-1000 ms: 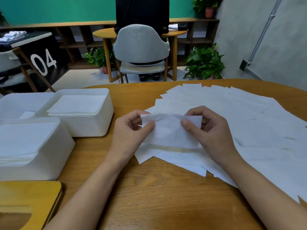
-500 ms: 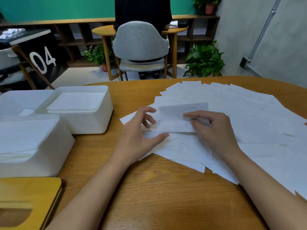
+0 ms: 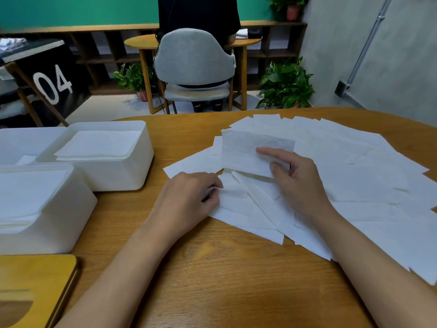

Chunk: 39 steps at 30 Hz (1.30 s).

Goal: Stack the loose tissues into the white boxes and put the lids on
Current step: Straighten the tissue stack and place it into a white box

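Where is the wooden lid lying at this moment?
In the head view the wooden lid lies at the bottom left, on the table directly in front of the nearer white box.

Left hand (image 3: 189,200), right hand (image 3: 298,183) — pinch grips.

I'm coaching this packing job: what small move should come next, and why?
Probably lift the left hand to free the lower tissue it pinches, joining it to the raised tissue the right hand holds. Both hands grip a sheet, and the far white box stands open.
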### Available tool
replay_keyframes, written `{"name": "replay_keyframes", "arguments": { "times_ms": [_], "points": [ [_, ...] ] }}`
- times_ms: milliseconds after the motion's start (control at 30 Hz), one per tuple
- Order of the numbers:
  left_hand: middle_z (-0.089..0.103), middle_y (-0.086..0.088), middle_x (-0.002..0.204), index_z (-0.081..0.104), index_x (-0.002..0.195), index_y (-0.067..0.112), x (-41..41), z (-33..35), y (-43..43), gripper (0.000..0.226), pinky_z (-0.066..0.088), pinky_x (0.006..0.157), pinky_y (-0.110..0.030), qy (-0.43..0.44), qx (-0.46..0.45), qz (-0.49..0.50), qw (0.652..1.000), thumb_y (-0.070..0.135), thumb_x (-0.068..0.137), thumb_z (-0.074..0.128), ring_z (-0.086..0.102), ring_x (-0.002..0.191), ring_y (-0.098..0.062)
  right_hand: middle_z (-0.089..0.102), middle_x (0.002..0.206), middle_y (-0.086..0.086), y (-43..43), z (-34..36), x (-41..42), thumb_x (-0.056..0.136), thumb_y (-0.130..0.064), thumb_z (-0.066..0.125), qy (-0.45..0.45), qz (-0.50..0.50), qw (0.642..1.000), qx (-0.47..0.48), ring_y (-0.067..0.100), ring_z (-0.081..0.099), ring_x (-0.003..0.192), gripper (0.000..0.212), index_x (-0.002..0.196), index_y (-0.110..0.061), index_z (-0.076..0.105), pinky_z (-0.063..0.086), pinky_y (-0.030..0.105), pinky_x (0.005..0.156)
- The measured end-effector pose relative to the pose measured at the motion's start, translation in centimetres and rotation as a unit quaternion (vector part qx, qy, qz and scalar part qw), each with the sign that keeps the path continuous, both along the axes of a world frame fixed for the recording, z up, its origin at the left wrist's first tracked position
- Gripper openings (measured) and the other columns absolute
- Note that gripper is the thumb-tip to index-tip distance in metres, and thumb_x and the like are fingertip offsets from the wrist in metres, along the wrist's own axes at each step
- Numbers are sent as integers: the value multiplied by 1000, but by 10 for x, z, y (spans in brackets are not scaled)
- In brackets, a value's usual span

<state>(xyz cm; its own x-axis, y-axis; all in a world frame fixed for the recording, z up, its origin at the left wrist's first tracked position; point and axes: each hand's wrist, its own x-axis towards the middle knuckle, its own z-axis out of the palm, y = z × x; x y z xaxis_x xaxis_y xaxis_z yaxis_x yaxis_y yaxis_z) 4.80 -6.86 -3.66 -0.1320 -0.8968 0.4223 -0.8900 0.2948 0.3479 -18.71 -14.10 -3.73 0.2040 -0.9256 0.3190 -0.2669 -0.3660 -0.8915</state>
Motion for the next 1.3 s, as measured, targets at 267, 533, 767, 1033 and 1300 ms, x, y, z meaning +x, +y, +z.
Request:
{"name": "replay_keyframes", "arguments": {
  "times_ms": [267,533,767,1033,1300],
  "points": [
    [78,10,93,78,95,21,-10,12,6,13,56,78,-29,341,33,-38,939,14,89,70,74,90,-14,78,108,-10,21,13,7,85,-38,84,-10,163,985,61,6,72,101,36,117,-23,79,54,18,82],
    [72,10,94,72,120,32,-8,12,5,35,51,82,-24,357,26,-19,934,17,91,82,70,93,-13,81,100,-7,22,13,12,90,-16,80,-39,122,987,101,11,76,93,20,109,-22,80,58,23,78],
    [75,-1,79,64,130,36,-13,14,4,46,49,79,-30,413,52,-4,909,23,90,83,72,85,-15,60,132,-24,27,10,17,95,-25,76,19,150,987,58,5,61,119,54,138,-50,54,55,32,100],
    [73,-6,77,64,128,36,-16,11,2,47,50,79,-29,432,77,6,899,22,88,85,71,85,-22,32,150,-43,31,10,20,100,-22,69,52,160,986,-1,-15,39,136,75,154,-54,26,38,10,107],
    [76,3,79,66,125,33,-13,5,-1,43,54,80,-41,402,58,1,914,23,88,85,71,83,-16,76,113,-17,27,7,19,102,-1,60,26,159,987,2,2,65,118,32,111,-25,79,45,19,101]
  ]
}}
